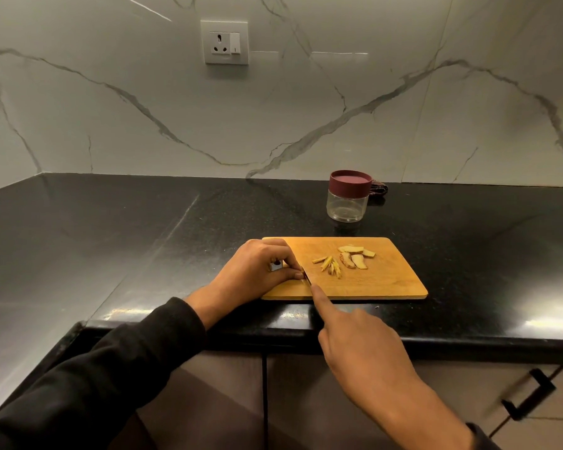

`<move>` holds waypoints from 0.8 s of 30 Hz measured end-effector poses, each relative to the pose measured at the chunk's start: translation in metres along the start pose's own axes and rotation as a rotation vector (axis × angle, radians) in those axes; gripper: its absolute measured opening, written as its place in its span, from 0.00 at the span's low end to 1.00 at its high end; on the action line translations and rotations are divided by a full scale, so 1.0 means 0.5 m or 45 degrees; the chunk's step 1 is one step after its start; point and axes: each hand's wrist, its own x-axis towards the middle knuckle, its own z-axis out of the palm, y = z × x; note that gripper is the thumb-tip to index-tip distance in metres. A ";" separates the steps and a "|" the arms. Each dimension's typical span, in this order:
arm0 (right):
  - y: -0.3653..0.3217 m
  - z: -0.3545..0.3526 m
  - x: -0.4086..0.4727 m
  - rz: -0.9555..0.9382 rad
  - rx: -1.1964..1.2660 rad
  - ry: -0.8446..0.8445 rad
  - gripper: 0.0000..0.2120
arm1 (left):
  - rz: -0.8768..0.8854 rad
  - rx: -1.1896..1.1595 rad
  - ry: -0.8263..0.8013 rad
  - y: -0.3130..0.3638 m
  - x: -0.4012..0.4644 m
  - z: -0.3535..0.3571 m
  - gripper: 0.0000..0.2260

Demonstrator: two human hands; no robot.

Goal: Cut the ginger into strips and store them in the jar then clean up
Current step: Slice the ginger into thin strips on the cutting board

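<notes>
A wooden cutting board [387, 282] lies near the front edge of the black counter. On it are several thin ginger strips [330, 267] and, just right of them, a few flat ginger slices [356, 257]. My right hand [358, 339] grips a knife [307, 280], index finger stretched along its spine; the handle is hidden in my palm. The blade stands at the board's left end. My left hand [257, 271] has curled fingertips pressed against the blade, pinching a small ginger piece that is barely visible. Behind the board stands a clear jar [346, 207], its maroon lid [350, 183] on.
A dark patterned cloth [378, 189] lies behind the jar against the marble wall. A wall socket [225, 42] is above the counter. Below the counter edge are cabinet doors with a black handle [527, 397].
</notes>
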 end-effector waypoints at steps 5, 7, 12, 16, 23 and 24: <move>0.007 0.003 -0.017 0.016 -0.113 0.055 0.32 | 0.010 0.010 -0.005 0.000 0.001 -0.002 0.06; 0.012 0.002 -0.008 0.020 -0.079 0.056 0.31 | 0.011 0.014 -0.003 -0.001 0.001 -0.001 0.06; 0.010 -0.005 0.017 -0.014 0.045 0.044 0.28 | 0.016 0.022 -0.002 -0.003 0.000 0.001 0.05; 0.004 -0.007 0.032 -0.038 0.099 0.054 0.27 | 0.018 0.014 0.001 -0.005 0.000 0.001 0.05; -0.006 -0.007 0.062 -0.039 0.037 0.032 0.27 | 0.010 -0.012 0.018 -0.002 -0.001 0.002 0.05; -0.006 -0.006 0.057 -0.039 0.034 0.037 0.27 | 0.009 -0.012 0.017 -0.002 -0.001 0.001 0.05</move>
